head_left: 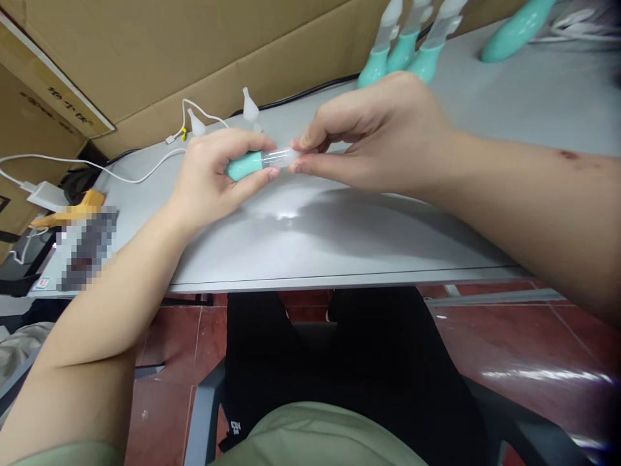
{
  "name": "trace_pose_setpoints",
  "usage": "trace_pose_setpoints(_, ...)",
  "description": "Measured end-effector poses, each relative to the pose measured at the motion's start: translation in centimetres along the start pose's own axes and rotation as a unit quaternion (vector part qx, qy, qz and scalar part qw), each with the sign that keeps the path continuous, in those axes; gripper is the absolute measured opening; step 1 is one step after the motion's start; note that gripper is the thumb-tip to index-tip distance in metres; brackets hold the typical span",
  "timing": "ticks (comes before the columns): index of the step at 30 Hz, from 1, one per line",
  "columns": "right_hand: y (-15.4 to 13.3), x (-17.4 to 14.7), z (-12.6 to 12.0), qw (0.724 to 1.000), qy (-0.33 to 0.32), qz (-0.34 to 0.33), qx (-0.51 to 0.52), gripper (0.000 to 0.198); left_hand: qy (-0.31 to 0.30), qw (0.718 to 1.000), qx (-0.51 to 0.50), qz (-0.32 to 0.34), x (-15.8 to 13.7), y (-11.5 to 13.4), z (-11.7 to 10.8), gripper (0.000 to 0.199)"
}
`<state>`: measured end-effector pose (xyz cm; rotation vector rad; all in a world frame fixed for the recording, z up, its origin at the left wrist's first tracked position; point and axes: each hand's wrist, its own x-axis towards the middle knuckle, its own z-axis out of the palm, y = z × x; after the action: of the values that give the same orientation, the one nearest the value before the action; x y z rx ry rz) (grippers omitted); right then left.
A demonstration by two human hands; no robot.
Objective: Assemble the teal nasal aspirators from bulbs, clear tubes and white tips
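Teal device [244, 165], grey table [339, 239]

Your left hand [213, 175] wraps most of the teal device body [245, 165], so you see only its front end. Your right hand [378, 129] covers the far end of the clear tube [279, 156], and motion blurs the tube. The three teal devices [402, 48] at the back of the bench [339, 239] are cut off by the top edge. A pixelated patch [87, 249] hides whatever lies at the bench's left corner.
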<state>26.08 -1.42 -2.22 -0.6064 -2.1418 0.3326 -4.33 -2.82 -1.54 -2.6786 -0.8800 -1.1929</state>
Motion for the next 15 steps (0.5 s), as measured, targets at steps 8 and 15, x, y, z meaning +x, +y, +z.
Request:
trace_pose_setpoints(8, 0.13, 0.28, 0.51, 0.999, 0.001, 0.018, 0.048, 0.022, -0.015, 0.999, -0.008, -0.027, -0.48, -0.56, 0.55, 0.074)
trace_pose_setpoints(15, 0.28, 0.75, 0.25, 0.989, -0.029, 0.096, 0.109, 0.034, -0.029, 0.998, -0.023, -0.044, -0.37, -0.25, 0.71, 0.073)
